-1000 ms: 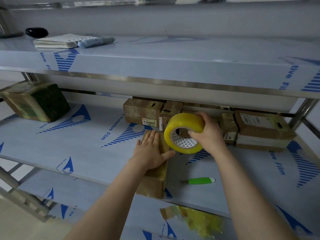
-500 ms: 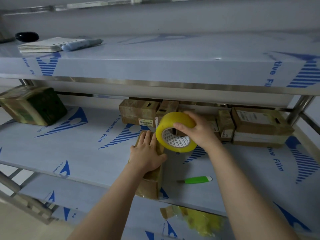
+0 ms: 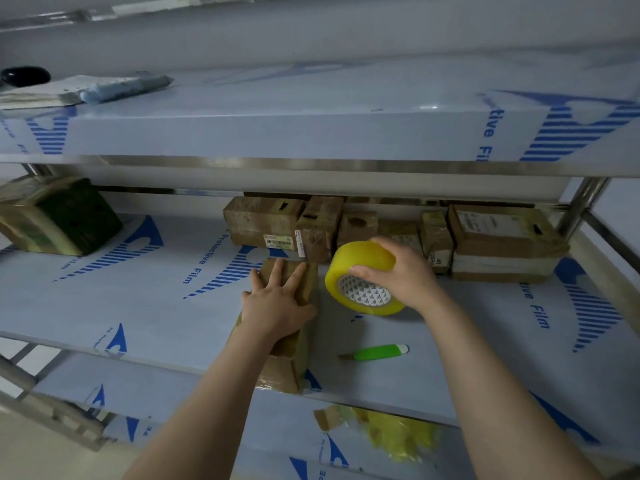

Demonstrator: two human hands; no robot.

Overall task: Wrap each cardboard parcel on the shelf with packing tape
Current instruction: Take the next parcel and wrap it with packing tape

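Parcel, one, lay under flat, straight-fingered left hand, tape roll, one, gripped in curled right hand, back-row parcels, at least five, cutter, one, lay beside.

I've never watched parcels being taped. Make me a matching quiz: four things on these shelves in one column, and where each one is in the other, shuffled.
Things:
1. yellow tape roll
2. green cutter
3. long parcel
4. crumpled yellow scrap

Places:
A. on the lower shelf
B. under the flat left hand
C. gripped by the right hand
D. lying loose on the middle shelf, right of the parcel

Pairs: 1-C, 2-D, 3-B, 4-A.
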